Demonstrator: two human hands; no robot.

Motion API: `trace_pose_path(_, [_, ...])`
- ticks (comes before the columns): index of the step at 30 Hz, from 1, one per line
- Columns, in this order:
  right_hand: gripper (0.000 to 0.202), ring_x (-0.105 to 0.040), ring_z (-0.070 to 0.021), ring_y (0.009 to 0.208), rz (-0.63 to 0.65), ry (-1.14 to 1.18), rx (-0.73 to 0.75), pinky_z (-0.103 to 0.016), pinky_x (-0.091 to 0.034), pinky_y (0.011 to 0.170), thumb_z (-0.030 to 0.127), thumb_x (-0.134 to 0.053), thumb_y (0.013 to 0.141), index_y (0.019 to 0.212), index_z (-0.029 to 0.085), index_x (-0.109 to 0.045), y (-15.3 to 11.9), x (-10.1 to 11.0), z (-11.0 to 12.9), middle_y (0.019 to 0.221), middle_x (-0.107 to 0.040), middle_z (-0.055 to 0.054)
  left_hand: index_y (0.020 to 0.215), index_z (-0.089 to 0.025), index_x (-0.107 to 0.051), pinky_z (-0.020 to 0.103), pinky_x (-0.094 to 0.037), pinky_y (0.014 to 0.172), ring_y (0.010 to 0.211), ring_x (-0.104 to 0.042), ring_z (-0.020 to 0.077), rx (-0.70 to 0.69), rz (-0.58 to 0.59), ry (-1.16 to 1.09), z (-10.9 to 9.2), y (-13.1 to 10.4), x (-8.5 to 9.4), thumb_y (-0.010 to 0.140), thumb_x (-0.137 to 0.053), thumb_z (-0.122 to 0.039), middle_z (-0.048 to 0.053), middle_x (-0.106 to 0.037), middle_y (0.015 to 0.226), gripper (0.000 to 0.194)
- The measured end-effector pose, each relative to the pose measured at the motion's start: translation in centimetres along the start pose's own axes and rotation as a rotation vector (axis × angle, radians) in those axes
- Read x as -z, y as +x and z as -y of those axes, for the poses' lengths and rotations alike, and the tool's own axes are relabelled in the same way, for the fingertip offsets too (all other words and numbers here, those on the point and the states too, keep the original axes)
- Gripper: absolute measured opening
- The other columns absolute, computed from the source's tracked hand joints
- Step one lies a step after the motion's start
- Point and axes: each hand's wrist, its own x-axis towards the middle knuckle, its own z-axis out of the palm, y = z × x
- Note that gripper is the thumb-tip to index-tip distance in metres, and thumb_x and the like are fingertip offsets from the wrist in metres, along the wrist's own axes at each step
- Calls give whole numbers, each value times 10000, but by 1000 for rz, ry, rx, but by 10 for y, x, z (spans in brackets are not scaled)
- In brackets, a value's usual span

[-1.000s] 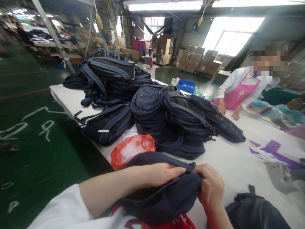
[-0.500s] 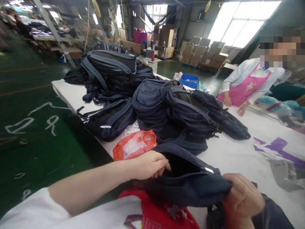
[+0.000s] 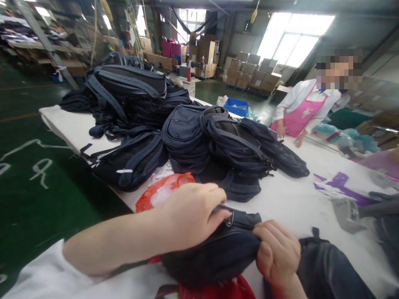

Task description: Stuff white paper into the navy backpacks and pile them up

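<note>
A navy backpack (image 3: 215, 253) lies sideways before me, over a red apron (image 3: 218, 290). My left hand (image 3: 199, 211) is closed at its top edge, thumb and fingers pinched on the zipper (image 3: 230, 217), with a metal pull showing at the fingertips. My right hand (image 3: 277, 251) is closed around the backpack's right end, the fingers folded over the fabric by the zipper's end. The left part of the backpack's opening is hidden behind my left hand and forearm.
Navy backpacks (image 3: 187, 128) are piled across the white table (image 3: 289, 195). An orange-red plastic bag (image 3: 146, 197) lies beyond my left forearm. Another dark backpack (image 3: 333, 265) is at right. A person in a pink apron (image 3: 307, 112) stands across the table, near a blue bin (image 3: 236, 107).
My left hand has moved from inside the open mouth of the backpack to the zipper near its right end. The gaping mouth no longer shows. My view has shifted right.
</note>
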Motion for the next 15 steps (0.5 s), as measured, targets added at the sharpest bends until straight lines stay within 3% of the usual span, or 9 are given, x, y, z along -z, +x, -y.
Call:
trace_pose_path(2, [311, -509, -165, 646, 10, 2, -7, -316, -367, 614, 271, -322, 970, 784, 185, -557, 3, -2, 2, 716, -569, -57, 1073, -223, -672, 308, -448, 834, 921, -618, 217, -95, 49, -69, 11, 14, -2, 915, -536, -396, 60, -667, 1030, 271])
trace_pose_path(4, [314, -486, -162, 630, 22, 9, -20, -316, -354, 606, 277, -328, 964, 761, 187, -550, 6, -4, 6, 690, -553, -48, 1063, -231, -678, 283, -446, 841, 932, -616, 202, -204, 224, -153, 19, 30, -8, 895, -560, -363, 50, -668, 1039, 243])
trace_pose_path(6, [336, -454, -158, 603, 27, 5, -24, -320, -336, 591, 279, -310, 963, 728, 189, -532, 9, -5, 9, 657, -532, -38, 1012, -222, -676, 268, -443, 807, 901, -612, 193, -227, 368, -197, 24, 43, -16, 897, -538, -369, 43, -676, 1003, 232])
trace_pose_path(10, [404, -415, -154, 563, -19, -55, -37, -330, -302, 555, 323, -257, 959, 657, 198, -494, 14, -4, 14, 587, -485, -21, 858, -189, -623, 238, -390, 631, 705, -537, 156, -96, 521, -282, 23, 59, -29, 877, -511, -458, 4, -620, 781, 292])
trace_pose_path(15, [373, -297, -116, 453, -173, -173, -26, -313, -227, 476, 347, -263, 891, 562, 210, -371, 17, -14, 9, 484, -382, 25, 724, -172, -548, 225, -335, 571, 634, -447, 136, 28, 507, -375, 24, 68, -50, 813, -530, -512, -26, -511, 654, 352])
